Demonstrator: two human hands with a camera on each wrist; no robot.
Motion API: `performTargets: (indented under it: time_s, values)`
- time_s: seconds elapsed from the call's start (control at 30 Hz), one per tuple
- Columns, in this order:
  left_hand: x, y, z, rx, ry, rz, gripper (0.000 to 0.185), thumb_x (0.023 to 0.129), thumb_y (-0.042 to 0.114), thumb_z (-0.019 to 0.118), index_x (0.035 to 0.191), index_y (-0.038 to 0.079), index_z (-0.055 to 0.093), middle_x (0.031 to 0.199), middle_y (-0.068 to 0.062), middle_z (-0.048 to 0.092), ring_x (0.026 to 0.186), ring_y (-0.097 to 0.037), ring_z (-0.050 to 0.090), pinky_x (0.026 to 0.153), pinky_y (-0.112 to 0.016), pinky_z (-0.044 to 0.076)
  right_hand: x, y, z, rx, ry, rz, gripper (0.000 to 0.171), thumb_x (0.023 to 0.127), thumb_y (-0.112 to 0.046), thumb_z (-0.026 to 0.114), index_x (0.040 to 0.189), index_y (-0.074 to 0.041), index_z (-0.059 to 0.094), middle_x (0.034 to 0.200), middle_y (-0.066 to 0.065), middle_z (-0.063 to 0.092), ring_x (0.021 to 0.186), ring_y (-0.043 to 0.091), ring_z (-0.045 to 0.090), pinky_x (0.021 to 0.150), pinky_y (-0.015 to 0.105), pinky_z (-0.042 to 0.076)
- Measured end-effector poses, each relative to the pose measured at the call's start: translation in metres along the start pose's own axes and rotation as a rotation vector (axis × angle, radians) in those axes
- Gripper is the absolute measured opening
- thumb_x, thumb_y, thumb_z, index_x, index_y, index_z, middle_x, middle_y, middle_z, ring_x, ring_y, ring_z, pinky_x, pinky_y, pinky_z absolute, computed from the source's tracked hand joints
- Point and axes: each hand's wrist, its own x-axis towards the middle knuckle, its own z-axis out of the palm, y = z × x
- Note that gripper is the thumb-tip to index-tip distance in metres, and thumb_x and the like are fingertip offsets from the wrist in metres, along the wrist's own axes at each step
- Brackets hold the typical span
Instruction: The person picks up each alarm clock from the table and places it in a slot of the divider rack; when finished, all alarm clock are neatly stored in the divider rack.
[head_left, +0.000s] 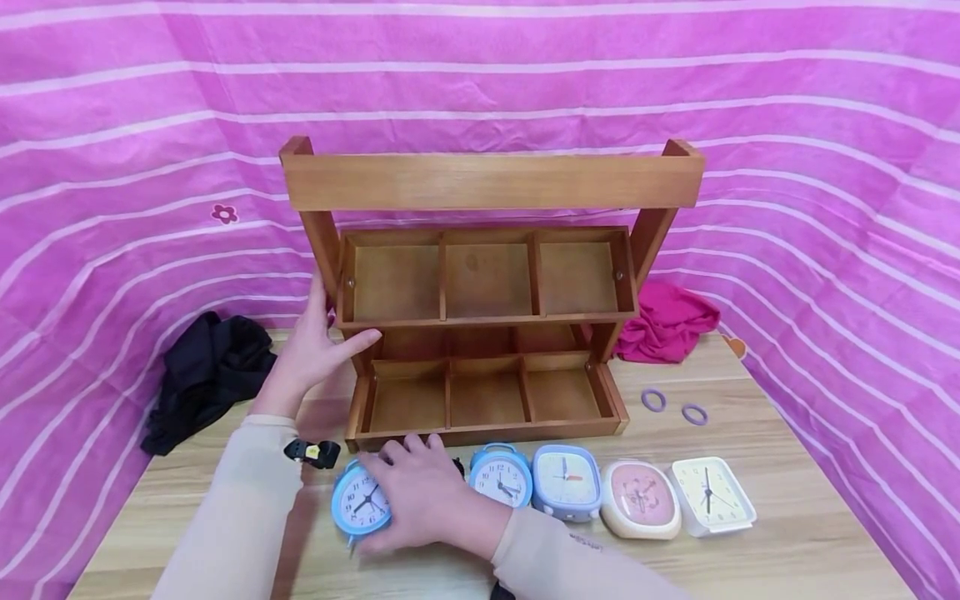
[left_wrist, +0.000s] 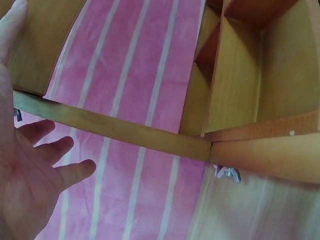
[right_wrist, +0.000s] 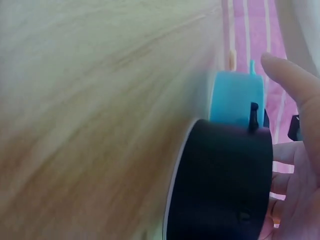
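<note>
A brown wooden two-tier shelf (head_left: 491,182) with bare compartments stands upright on the table. My left hand (head_left: 309,360) is at its left side, fingers spread, holding nothing; the left wrist view shows the palm beside the side post (left_wrist: 125,126). My right hand (head_left: 431,493) reaches over a black round clock (right_wrist: 222,180), mostly hidden in the head view. Its fingers lie along the clock's side and the thumb stands apart, near a light-blue round alarm clock (head_left: 347,506). Whether the fingers touch the black clock is unclear.
Rightward in the row are another blue alarm clock (head_left: 501,481), a periwinkle square clock (head_left: 566,483), a pink-faced clock (head_left: 641,500) and a white clock (head_left: 711,496). Purple rings (head_left: 653,400), a pink cloth (head_left: 667,325), a black cloth (head_left: 213,367) and a black strap (head_left: 322,455) lie about.
</note>
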Motion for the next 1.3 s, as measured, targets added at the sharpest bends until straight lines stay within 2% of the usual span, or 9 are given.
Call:
performTargets:
  time_s: [0.23, 0.47, 0.53, 0.83, 1.13, 1.3]
  values:
    - [0.000, 0.002, 0.002, -0.003, 0.008, -0.011, 0.115, 0.088, 0.037, 0.085, 0.163, 0.050, -0.001, 0.168, -0.010, 0.030, 0.148, -0.042, 0.040, 0.112, -0.072, 0.035, 0.006, -0.006, 0.003, -0.013, -0.002, 0.047, 0.104, 0.066, -0.094, 0.067, 0.150, -0.034, 0.054, 0.127, -0.010, 0.058, 0.114, 0.015, 0.051, 0.086, 0.034, 0.043]
    - [0.002, -0.004, 0.003, -0.107, 0.023, 0.108, 0.110, 0.090, 0.020, 0.083, 0.167, 0.035, 0.007, 0.165, -0.015, 0.035, 0.146, -0.044, 0.041, 0.117, -0.071, 0.030, 0.008, -0.005, 0.006, 0.038, 0.010, 0.071, 0.101, 0.064, -0.090, 0.073, 0.145, -0.032, 0.058, 0.123, -0.010, 0.059, 0.103, 0.010, 0.055, 0.079, 0.031, 0.041]
    - [0.002, -0.004, 0.004, -0.111, 0.032, 0.117, 0.108, 0.090, 0.021, 0.083, 0.167, 0.034, 0.008, 0.164, -0.016, 0.037, 0.144, -0.044, 0.043, 0.116, -0.071, 0.031, 0.008, -0.005, 0.007, 0.056, 0.023, 0.075, 0.101, 0.063, -0.089, 0.075, 0.144, -0.031, 0.059, 0.121, -0.011, 0.059, 0.099, 0.009, 0.055, 0.077, 0.030, 0.040]
    - [0.003, -0.001, 0.006, -0.117, 0.046, 0.087, 0.102, 0.092, 0.026, 0.081, 0.166, 0.034, 0.011, 0.162, -0.016, 0.039, 0.139, -0.046, 0.048, 0.110, -0.071, 0.040, 0.011, -0.005, 0.009, 0.108, 0.047, 0.092, 0.099, 0.059, -0.087, 0.080, 0.137, -0.030, 0.063, 0.115, -0.013, 0.059, 0.092, 0.006, 0.055, 0.075, 0.028, 0.040]
    - [0.004, -0.004, 0.004, -0.134, 0.036, 0.071, 0.103, 0.093, 0.023, 0.080, 0.167, 0.033, 0.010, 0.163, -0.014, 0.037, 0.142, -0.044, 0.046, 0.110, -0.070, 0.040, 0.013, -0.002, 0.009, 0.183, 0.032, 0.111, 0.095, 0.059, -0.083, 0.084, 0.136, -0.031, 0.064, 0.109, -0.014, 0.058, 0.095, 0.004, 0.053, 0.077, 0.027, 0.041]
    - [0.003, -0.002, 0.004, -0.142, 0.021, 0.055, 0.103, 0.093, 0.025, 0.080, 0.167, 0.033, 0.009, 0.164, -0.015, 0.036, 0.144, -0.043, 0.044, 0.110, -0.071, 0.039, 0.011, -0.003, 0.009, 0.218, 0.076, 0.108, 0.093, 0.059, -0.080, 0.086, 0.135, -0.031, 0.065, 0.108, -0.015, 0.057, 0.101, 0.005, 0.052, 0.079, 0.025, 0.043]
